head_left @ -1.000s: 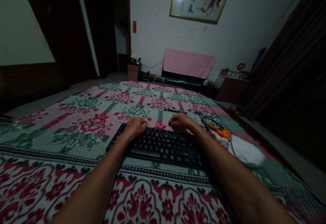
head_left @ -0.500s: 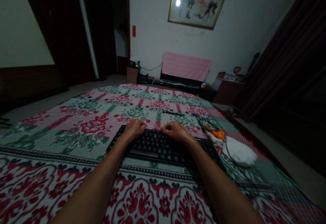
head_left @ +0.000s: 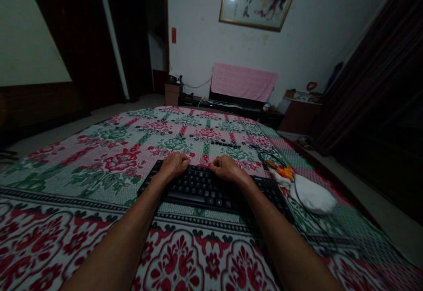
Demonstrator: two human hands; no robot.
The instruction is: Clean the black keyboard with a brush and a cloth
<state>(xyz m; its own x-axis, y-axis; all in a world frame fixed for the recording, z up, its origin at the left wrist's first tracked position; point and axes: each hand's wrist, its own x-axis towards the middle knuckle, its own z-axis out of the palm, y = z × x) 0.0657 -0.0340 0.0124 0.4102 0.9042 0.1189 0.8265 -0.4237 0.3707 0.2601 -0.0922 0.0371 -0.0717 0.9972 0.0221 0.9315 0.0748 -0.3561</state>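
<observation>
Grip can't be told: curled left hand (head_left: 176,165) and right hand (head_left: 226,168) are poised at the black computer keyboard (head_left: 197,188).

left hand (head_left: 173,166), right hand (head_left: 227,168) and forearms (head_left: 128,229) are bare.

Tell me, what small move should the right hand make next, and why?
Perhaps slide the right hand a little toward the right end of the black keyboard. It is by the middle of the far edge, while the left hand is near the left end, so wider spacing would likely steady the keyboard better. Whether the fingertips grip it is hard to tell.
</observation>
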